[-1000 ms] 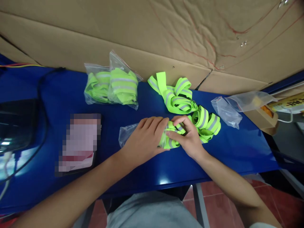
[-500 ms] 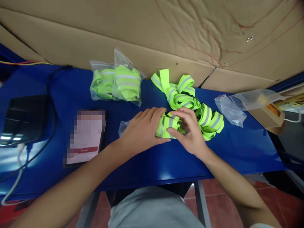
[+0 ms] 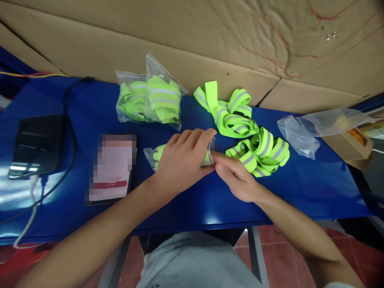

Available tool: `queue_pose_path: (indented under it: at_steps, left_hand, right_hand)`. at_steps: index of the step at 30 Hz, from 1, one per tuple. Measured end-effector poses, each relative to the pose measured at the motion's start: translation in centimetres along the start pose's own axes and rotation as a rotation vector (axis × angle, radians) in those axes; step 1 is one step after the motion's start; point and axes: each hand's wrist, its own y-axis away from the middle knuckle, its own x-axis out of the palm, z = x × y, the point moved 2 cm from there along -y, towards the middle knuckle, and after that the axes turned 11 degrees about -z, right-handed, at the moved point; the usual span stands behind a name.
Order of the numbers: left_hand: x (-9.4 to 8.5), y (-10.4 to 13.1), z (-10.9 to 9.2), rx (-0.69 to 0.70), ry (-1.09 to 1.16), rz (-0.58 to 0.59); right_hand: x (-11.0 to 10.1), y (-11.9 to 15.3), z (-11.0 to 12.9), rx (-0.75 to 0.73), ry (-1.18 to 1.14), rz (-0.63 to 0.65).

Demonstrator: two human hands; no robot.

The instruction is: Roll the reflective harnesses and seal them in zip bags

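Observation:
My left hand [image 3: 183, 160] is wrapped over a clear zip bag [image 3: 207, 158] from above, thumb underneath. A neon-green reflective strap [image 3: 160, 154] shows through the bag at the left of the hand. At the bag's right-hand mouth is my right hand [image 3: 237, 176], its fingers pressed together and their tips reaching in at the opening. Those tips are partly hidden, and what they hold, if anything, does not show. Just right of the hands lie loose reflective straps [image 3: 264, 146], coiled, with more straps [image 3: 237, 124] behind them.
Two filled zip bags [image 3: 163, 100] lean at the back. A phone [image 3: 115, 170] lies at left, beside a black device [image 3: 39, 146] with cables. Empty plastic bags [image 3: 300, 136] and a cardboard box [image 3: 348, 150] are at right. A cardboard panel [image 3: 120, 44] closes off the back of the blue table [image 3: 204, 208].
The strap piece that showed between my hands is now mostly inside the bag. My right hand has gone from curled around it to straighter fingers at the bag's mouth.

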Motion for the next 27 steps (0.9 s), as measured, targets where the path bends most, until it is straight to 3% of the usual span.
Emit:
queue_pose_path:
  at_steps: [3, 6, 9, 13, 15, 17, 19, 20, 21, 23, 25, 27]
  left_hand:
    - [0.0, 0.4, -1.1, 0.094, 0.026, 0.06]
    - [-0.3, 1.0, -3.0, 0.323, 0.126, 0.148]
    - [-2.1, 0.8, -3.1, 0.32, 0.317, 0.213]
    - [-4.9, -0.9, -0.2, 0.013, 0.715, 0.275]
    - [-4.8, -1.5, 1.5, -0.211, 0.789, 0.272]
    - [-3.5, -1.3, 2.5, -0.494, 0.887, 0.326]
    - [-1.5, -0.3, 2.4, -0.747, 1.179, 0.581]
    - [-0.7, 0.3, 2.0, -0.827, 1.352, 0.736]
    - [-0.2, 0.7, 1.7, -0.872, 1.471, 0.816]
    - [0.3, 1.3, 1.6, -0.939, 1.562, 0.745]
    - [0.1, 1.5, 2.0, -1.01, 1.557, 0.537]
    - [-0.3, 1.5, 2.4, -1.064, 1.557, 0.414]
  right_hand:
    - [0.1, 0.6, 0.3, -0.103, 0.021, 0.178]
    - [0.7, 1.5, -0.2, -0.108, 0.098, 0.218]
    - [0.6, 1.8, -0.5, -0.091, 0.094, 0.203]
    - [-1.4, 0.8, -0.1, -0.009, -0.004, 0.164]
    - [-2.5, 0.4, 0.3, 0.024, -0.027, 0.131]
    - [-3.1, 0.2, 0.7, 0.02, -0.044, 0.072]
    - [-3.2, 0.3, 1.1, -0.007, -0.057, 0.041]
    - [-3.1, 0.4, 1.3, -0.036, -0.061, 0.046]
    - [-2.9, 0.4, 1.4, -0.077, -0.059, 0.056]
    - [-2.7, 0.4, 1.5, -0.198, -0.022, 0.051]
    - [-2.9, 0.3, 1.6, -0.289, 0.068, -0.026]
    - [-3.2, 0.2, 1.6, -0.283, 0.153, -0.053]
